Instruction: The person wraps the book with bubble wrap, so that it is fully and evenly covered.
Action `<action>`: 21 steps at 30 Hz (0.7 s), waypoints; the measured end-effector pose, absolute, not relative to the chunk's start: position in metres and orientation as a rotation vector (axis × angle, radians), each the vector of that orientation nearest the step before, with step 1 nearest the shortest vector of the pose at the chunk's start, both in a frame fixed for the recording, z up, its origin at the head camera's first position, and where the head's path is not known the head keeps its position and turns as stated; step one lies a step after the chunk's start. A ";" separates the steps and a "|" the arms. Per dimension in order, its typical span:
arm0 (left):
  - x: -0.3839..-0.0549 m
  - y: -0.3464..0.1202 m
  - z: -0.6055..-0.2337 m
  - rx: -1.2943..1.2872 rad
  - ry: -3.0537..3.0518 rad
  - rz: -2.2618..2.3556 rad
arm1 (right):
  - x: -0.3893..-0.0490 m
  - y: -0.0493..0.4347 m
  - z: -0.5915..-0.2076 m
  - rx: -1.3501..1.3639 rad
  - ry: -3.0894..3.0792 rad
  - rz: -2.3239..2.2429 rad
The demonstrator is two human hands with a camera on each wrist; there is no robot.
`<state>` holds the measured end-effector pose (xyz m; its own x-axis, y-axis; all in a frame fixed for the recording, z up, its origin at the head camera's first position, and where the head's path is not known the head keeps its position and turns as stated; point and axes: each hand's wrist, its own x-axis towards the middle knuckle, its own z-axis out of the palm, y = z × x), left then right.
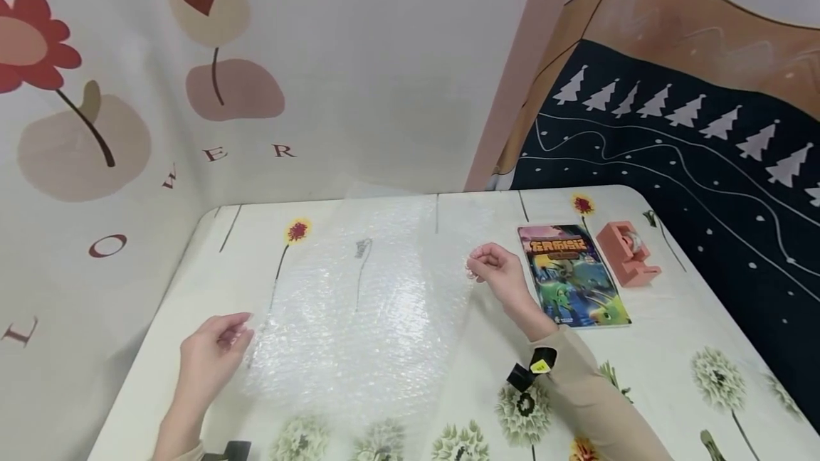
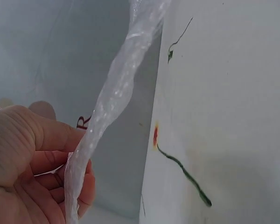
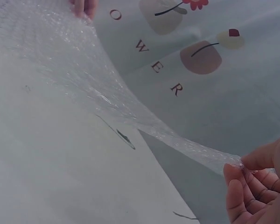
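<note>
A sheet of clear bubble wrap stretches between my two hands above the table. My left hand pinches its left edge between thumb and fingers; in the left wrist view that edge of the bubble wrap runs upward in a narrow folded band. The opposite edge is pinched by my right hand, which is raised a little farther back. In the right wrist view, the bubble wrap narrows to a corner at the right hand's fingertips.
To the right of my right hand lies a colourful book. Beside it stands a coral-pink tape dispenser with a roll of tape. A flower-patterned cloth covers the table. Printed curtains hang behind and at the left.
</note>
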<state>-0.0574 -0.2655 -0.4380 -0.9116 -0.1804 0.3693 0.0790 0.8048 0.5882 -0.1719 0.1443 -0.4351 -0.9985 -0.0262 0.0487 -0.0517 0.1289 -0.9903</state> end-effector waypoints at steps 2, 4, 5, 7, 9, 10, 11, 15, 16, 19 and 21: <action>-0.058 -0.259 -0.433 0.057 -2.597 -0.851 | -0.170 0.149 -0.435 0.078 -2.344 2.052; -0.060 -0.254 -0.432 0.039 -2.607 -0.855 | -0.169 0.154 -0.436 0.062 -2.344 2.048; -0.061 -0.252 -0.431 0.032 -2.609 -0.855 | -0.169 0.157 -0.436 0.052 -2.344 2.048; -0.064 -0.247 -0.431 0.013 -2.611 -0.857 | -0.168 0.162 -0.437 0.027 -2.338 2.049; -0.067 -0.242 -0.432 -0.010 -2.603 -0.861 | -0.167 0.167 -0.437 0.006 -2.315 2.061; -0.068 -0.240 -0.433 -0.022 -2.598 -0.863 | -0.167 0.170 -0.437 -0.007 -2.301 2.070; -0.070 -0.238 -0.434 -0.035 -2.594 -0.869 | -0.167 0.172 -0.438 -0.018 -2.290 2.072; -0.075 -0.232 -0.437 -0.085 -2.585 -0.904 | -0.165 0.182 -0.439 -0.049 -2.263 2.076; -0.076 -0.230 -0.437 -0.095 -2.583 -0.912 | -0.164 0.185 -0.439 -0.060 -2.265 2.072; -0.080 -0.225 -0.438 -0.120 -2.580 -0.926 | -0.161 0.191 -0.437 -0.084 -2.271 2.071; -0.082 -0.221 -0.437 -0.136 -2.581 -0.932 | -0.159 0.195 -0.436 -0.106 -2.267 2.075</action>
<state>-0.0818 -0.2207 -0.4373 -0.9187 -0.0405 0.3930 0.2198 0.7741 0.5937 -0.1593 0.1953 -0.4356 -0.9954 0.0960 0.0026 0.0059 0.0881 -0.9961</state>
